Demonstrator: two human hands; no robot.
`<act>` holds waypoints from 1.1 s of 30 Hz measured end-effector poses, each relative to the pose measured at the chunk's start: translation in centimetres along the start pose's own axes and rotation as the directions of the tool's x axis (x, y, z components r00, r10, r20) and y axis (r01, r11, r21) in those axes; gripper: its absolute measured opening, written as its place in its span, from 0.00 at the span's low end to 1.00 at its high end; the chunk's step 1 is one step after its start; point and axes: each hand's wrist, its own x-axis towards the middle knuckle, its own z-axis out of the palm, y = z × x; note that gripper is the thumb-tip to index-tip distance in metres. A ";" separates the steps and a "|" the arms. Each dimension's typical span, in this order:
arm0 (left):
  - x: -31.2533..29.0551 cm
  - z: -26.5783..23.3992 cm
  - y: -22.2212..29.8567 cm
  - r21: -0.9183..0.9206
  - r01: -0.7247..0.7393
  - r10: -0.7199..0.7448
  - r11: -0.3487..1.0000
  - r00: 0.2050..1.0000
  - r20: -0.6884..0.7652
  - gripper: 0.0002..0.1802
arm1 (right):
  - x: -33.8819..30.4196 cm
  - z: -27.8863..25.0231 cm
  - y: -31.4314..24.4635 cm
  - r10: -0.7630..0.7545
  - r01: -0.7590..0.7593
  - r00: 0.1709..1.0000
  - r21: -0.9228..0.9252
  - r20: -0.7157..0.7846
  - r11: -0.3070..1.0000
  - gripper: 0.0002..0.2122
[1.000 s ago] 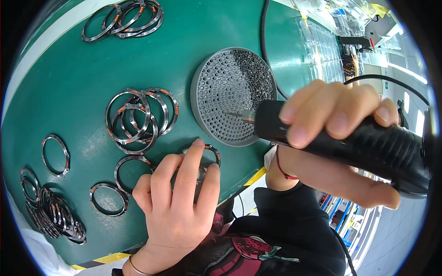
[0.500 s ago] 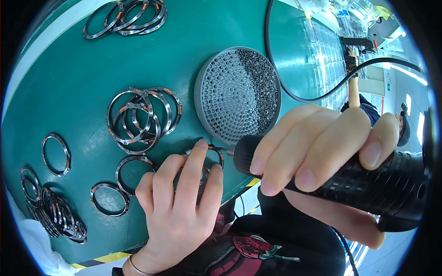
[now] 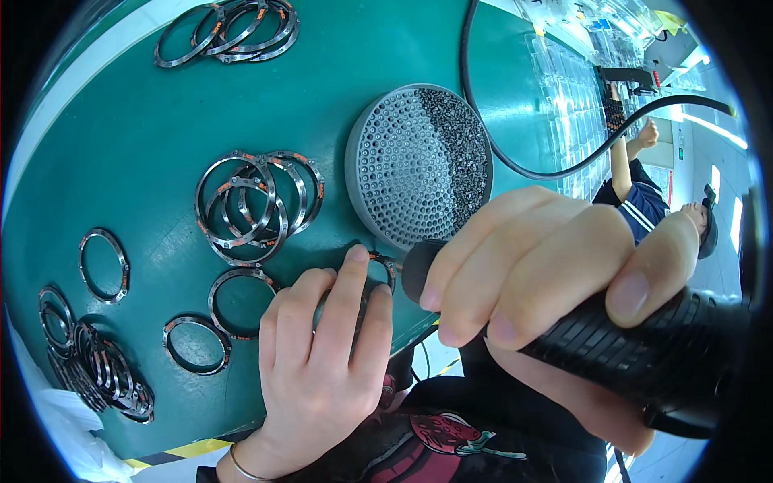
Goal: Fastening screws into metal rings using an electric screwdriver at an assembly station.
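My left hand [image 3: 322, 362] holds a metal ring [image 3: 392, 274] down at the table's near edge, its fingers bent over it and hiding most of it. My right hand [image 3: 539, 266] is wrapped round a black, ribbed electric screwdriver [image 3: 636, 362], which lies nearly level. The tool's nose points left and meets the right side of the held ring; the exact contact is too small to make out. Just beyond stands a round grey dish [image 3: 394, 169] full of small holes, with many tiny dark screws [image 3: 455, 137] heaped along its right side.
Loose rings [image 3: 241, 209] overlap left of the dish, with single rings [image 3: 196, 344] nearer me. More rings lie in a heap [image 3: 105, 370] at the near left and a cluster [image 3: 241, 32] at the far left. A black cable [image 3: 515, 165] curves past clear plastic trays [image 3: 555, 88]. Another person [image 3: 644, 197] sits at right.
The screwdriver has tipped slightly, its rear end lower, while its nose stays by the ring. My left hand keeps its hold. At right, the other person's hand has risen.
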 end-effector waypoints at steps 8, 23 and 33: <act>-0.2 -2.0 0.2 0.032 -0.056 0.053 0.998 0.996 0.078 0.10 | -0.7 -3.3 1.4 -0.115 0.175 0.972 0.300 -0.206 0.938 0.40; 1.0 -0.8 0.6 -0.046 0.086 -0.083 0.995 0.993 0.079 0.25 | -0.9 -3.9 0.6 -0.148 0.141 0.988 -0.116 -0.051 0.983 0.43; 0.8 -0.7 0.5 -0.133 0.132 -0.132 0.982 0.991 0.009 0.30 | -1.0 -5.1 1.2 -0.170 0.170 0.985 -0.066 0.009 0.983 0.42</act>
